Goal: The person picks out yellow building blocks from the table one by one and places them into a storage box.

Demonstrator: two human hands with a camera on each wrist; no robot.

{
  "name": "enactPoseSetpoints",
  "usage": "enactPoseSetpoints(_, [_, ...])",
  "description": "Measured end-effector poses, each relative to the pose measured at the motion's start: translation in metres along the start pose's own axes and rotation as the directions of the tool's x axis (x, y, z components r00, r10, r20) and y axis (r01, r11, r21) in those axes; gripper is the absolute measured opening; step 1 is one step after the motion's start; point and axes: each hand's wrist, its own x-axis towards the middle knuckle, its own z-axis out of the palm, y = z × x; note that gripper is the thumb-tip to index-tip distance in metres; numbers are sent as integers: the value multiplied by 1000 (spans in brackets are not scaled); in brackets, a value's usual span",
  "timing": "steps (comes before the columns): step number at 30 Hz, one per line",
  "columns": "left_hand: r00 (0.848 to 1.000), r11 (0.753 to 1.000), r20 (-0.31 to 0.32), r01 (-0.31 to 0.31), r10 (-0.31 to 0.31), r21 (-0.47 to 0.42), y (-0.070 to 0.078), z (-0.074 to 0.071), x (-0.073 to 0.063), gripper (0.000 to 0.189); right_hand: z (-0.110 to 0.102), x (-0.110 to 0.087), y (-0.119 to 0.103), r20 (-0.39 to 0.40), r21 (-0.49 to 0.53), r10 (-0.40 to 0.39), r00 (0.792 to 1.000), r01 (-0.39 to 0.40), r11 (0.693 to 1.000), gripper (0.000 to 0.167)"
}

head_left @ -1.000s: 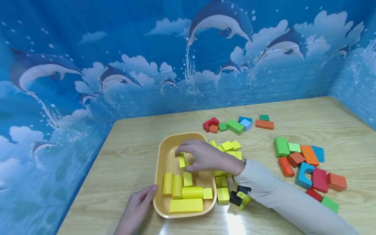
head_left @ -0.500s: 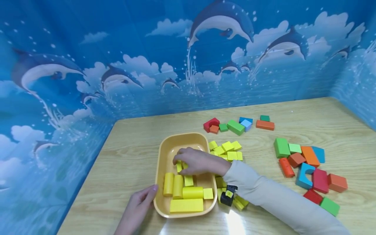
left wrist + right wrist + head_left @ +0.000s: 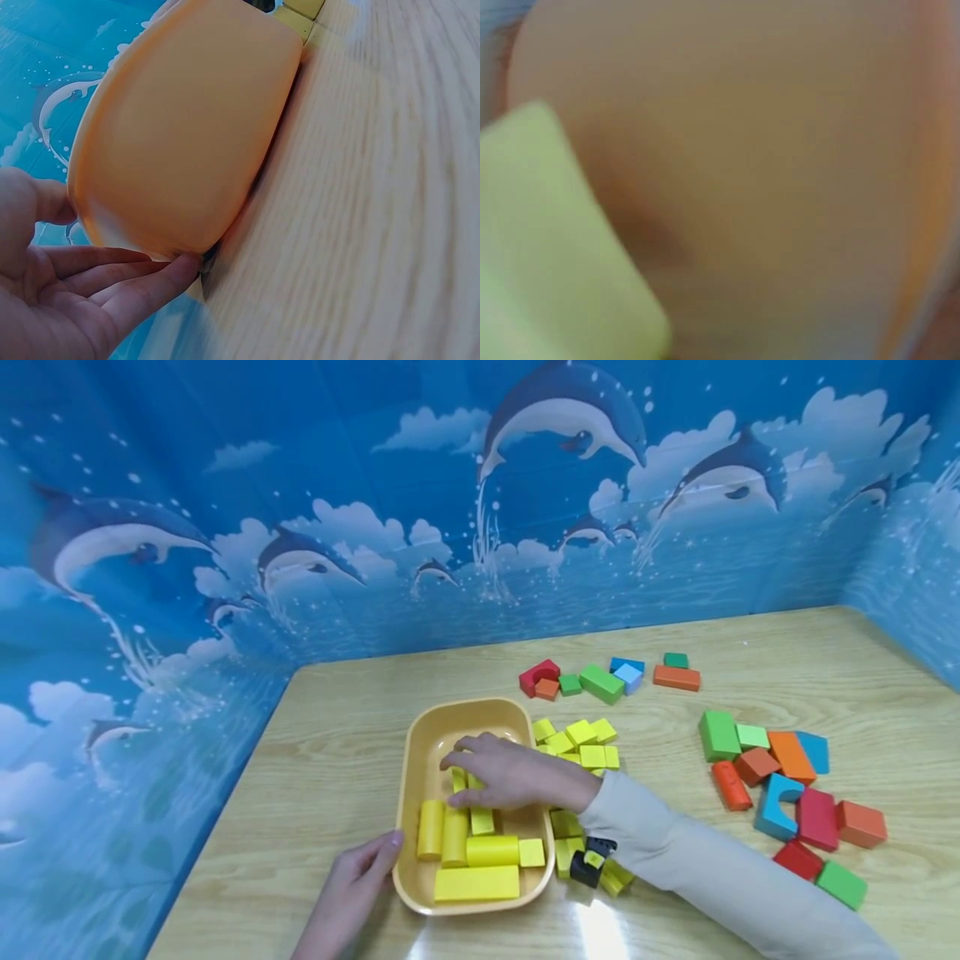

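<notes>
A beige plastic tray holds yellow cylinders and yellow blocks. My left hand grips the tray's near left corner. In the left wrist view its thumb is at the rim and its fingers are against the outer wall. Inside the tray, my right hand reaches in from the right with spread fingers. A yellow block lies between its thumb and fingertips; contact is unclear. The right wrist view is blurred, with a yellow block close up and no clear fingers.
Loose yellow blocks crowd the tray's right side, partly behind the right forearm. Several red, green and blue blocks lie at the back. A mixed-colour group is at the right. A dolphin-printed cloth surrounds the table.
The right hand has lowered a yellow block among the others in the tray. Its thumb and fingers have since spread slightly. The left hand stays at the tray.
</notes>
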Motion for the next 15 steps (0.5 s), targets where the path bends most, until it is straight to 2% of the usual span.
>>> enactPoseSetpoints(3, [1000,1000,8,-6,6,5,0,0,1,53,-11,-14,6,-116,23,-18,993,21,1000,51])
enactPoseSetpoints(6, [1000,1000,6,-11,10,12,1,0,1,53,-24,-34,16,-240,44,-42,970,54,998,48])
enactPoseSetpoints(8, [1000,1000,2,-8,8,6,1,0,2,53,-31,-50,24,-294,43,-45,955,60,997,44])
enactPoseSetpoints(11, [1000,1000,-1,2,-2,15,1,0,1,53,-35,-80,37,-318,75,18,948,6,997,43])
enactPoseSetpoints(15, [1000,1000,-3,15,-15,25,1,0,0,54,-27,-118,54,-278,129,135,951,-102,986,48])
